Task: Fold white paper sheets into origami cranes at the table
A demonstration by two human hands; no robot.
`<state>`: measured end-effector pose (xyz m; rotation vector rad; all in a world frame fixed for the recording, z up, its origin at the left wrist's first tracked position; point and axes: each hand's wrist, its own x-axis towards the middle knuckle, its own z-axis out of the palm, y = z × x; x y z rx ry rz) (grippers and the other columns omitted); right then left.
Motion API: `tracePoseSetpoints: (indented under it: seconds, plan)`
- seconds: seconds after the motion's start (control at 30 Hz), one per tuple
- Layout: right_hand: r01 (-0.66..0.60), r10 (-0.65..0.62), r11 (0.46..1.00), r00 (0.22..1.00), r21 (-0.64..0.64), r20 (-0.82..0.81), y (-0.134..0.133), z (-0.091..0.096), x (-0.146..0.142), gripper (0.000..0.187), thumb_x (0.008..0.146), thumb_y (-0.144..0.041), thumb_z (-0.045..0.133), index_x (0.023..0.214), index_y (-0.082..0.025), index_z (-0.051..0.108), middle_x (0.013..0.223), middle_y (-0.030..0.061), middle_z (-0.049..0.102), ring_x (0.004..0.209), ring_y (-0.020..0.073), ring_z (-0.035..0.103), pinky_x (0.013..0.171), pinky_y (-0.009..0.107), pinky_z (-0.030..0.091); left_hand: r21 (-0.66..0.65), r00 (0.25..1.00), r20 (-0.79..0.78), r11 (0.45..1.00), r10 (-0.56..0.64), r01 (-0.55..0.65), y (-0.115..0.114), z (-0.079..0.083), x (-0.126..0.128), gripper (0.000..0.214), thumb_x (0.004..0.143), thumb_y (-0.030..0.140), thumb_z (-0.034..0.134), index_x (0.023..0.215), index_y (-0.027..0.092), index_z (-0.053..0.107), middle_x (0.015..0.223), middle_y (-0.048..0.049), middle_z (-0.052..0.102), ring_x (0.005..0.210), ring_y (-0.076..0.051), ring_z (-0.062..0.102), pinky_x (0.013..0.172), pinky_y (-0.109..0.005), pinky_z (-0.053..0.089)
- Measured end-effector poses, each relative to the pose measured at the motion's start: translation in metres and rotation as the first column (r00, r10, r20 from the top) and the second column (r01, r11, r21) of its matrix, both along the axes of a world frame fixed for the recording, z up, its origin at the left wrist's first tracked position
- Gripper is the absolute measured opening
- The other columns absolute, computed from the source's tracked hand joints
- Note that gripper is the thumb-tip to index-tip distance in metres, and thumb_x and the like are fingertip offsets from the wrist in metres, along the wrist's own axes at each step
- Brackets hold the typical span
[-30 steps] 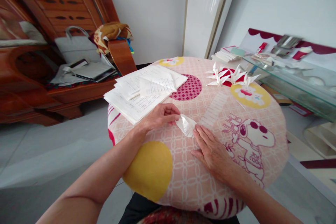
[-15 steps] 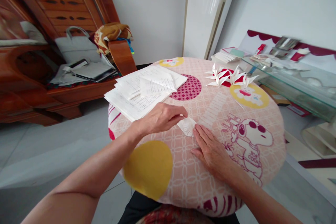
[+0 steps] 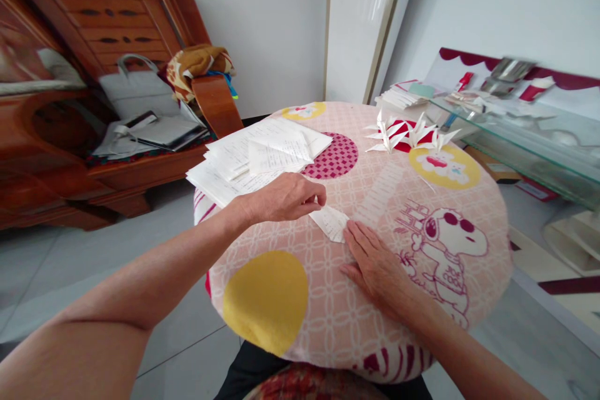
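Right hand (image 3: 374,262): we are resting it open against the folded paper's (image 3: 330,225) right end.
Left hand (image 3: 291,197): we are curling it at the other end; whether pinching, we cannot tell.
Table (image 3: 328,300): between our hands we are seemingly creasing the paper; the next press is calling for aligned edges.
Paper cranes (image 3: 387,139): standing beyond.

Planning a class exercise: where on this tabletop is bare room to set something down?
Free: the yellow circle, nearside of the left hand; the printed dog, right of the right hand. Crowded: papers far left, folded shapes far right, small paper between both hands.
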<state>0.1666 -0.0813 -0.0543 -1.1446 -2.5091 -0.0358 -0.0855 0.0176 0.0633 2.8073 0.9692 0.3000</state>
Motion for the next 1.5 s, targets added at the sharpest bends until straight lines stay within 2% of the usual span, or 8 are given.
tracePoseSetpoints:
  seconds: [0.23,0.43,0.53,0.63,0.77,0.97,1.2,1.5]
  plan:
    - [0.012,-0.012,1.000,1.000,-0.003,-0.014,-0.001,0.000,-0.001,0.061,0.099,-0.038,0.048,0.150,-0.005,0.040,0.153,0.0231,0.044,0.144,0.0345,0.038,0.115,0.054,0.040,0.036,0.999,-0.034,0.999,0.021,-0.020,-0.002,-0.004,0.002,0.017,0.084,0.014,0.057,0.086,0.019,0.074,0.062,0.0028,0.067,0.052,-0.008,0.055,0.055,-0.021,0.034]
    - [0.003,-0.003,1.000,1.000,-0.010,-0.011,0.000,0.000,-0.002,0.060,0.099,-0.036,0.049,0.148,-0.004,0.043,0.154,0.0235,0.043,0.144,0.0346,0.038,0.116,0.054,0.039,0.121,0.983,-0.182,0.993,0.035,-0.013,-0.009,-0.007,0.005,0.020,0.089,0.021,0.057,0.098,0.023,0.075,0.073,-0.0025,0.073,0.066,-0.015,0.066,0.059,-0.024,0.039]
    - [0.012,-0.012,1.000,1.000,-0.012,-0.020,0.000,0.000,-0.002,0.060,0.099,-0.036,0.049,0.149,-0.005,0.042,0.153,0.0233,0.044,0.143,0.0348,0.039,0.115,0.055,0.040,0.187,0.967,-0.243,0.982,0.071,-0.025,-0.015,-0.008,0.008,0.024,0.094,0.025,0.050,0.097,0.020,0.074,0.072,-0.0047,0.072,0.063,-0.016,0.065,0.060,-0.026,0.041]
    - [0.019,-0.019,1.000,0.999,-0.025,-0.034,0.001,0.000,-0.003,0.060,0.099,-0.036,0.049,0.150,-0.005,0.041,0.153,0.0231,0.044,0.143,0.0346,0.040,0.115,0.055,0.040,0.262,0.955,-0.278,0.965,0.104,-0.029,-0.022,-0.009,0.011,0.029,0.099,0.025,0.044,0.106,0.019,0.071,0.070,-0.0041,0.071,0.059,-0.016,0.062,0.059,-0.027,0.041]
    - [0.005,-0.006,0.999,1.000,-0.050,-0.019,0.002,0.000,-0.005,0.058,0.098,-0.036,0.050,0.146,-0.004,0.046,0.153,0.0244,0.044,0.144,0.0347,0.039,0.116,0.055,0.038,0.275,0.930,-0.363,0.961,0.061,0.045,-0.028,-0.011,0.017,0.028,0.097,0.018,0.045,0.115,0.020,0.066,0.078,-0.0042,0.072,0.059,-0.016,0.063,0.056,-0.027,0.039]
    - [0.008,-0.009,0.999,1.000,-0.043,-0.024,0.004,0.001,-0.007,0.056,0.099,-0.038,0.050,0.144,-0.006,0.048,0.151,0.0238,0.046,0.144,0.0343,0.039,0.116,0.054,0.038,0.269,0.892,-0.446,0.962,0.078,0.050,-0.031,-0.008,0.030,0.019,0.097,0.022,0.048,0.100,0.016,0.066,0.082,-0.0072,0.073,0.062,-0.018,0.066,0.058,-0.028,0.041]
    - [0.000,-0.001,0.999,1.000,-0.036,-0.025,0.006,0.005,-0.010,0.055,0.098,-0.038,0.053,0.140,-0.003,0.052,0.148,0.0267,0.048,0.141,0.0356,0.043,0.115,0.054,0.038,0.296,0.909,-0.397,0.955,0.123,0.000,-0.024,0.008,0.023,0.022,0.099,0.024,0.046,0.093,0.016,0.065,0.079,-0.0053,0.072,0.064,-0.016,0.065,0.056,-0.025,0.038]
    - [0.014,-0.015,0.999,0.999,-0.030,-0.043,0.006,0.005,-0.012,0.056,0.098,-0.039,0.054,0.141,-0.004,0.051,0.148,0.0255,0.049,0.141,0.0341,0.043,0.115,0.052,0.039,0.228,0.975,-0.221,0.973,0.030,0.022,-0.008,0.003,0.008,0.026,0.099,0.027,0.045,0.090,0.018,0.067,0.074,-0.0004,0.070,0.061,-0.011,0.061,0.056,-0.022,0.037]
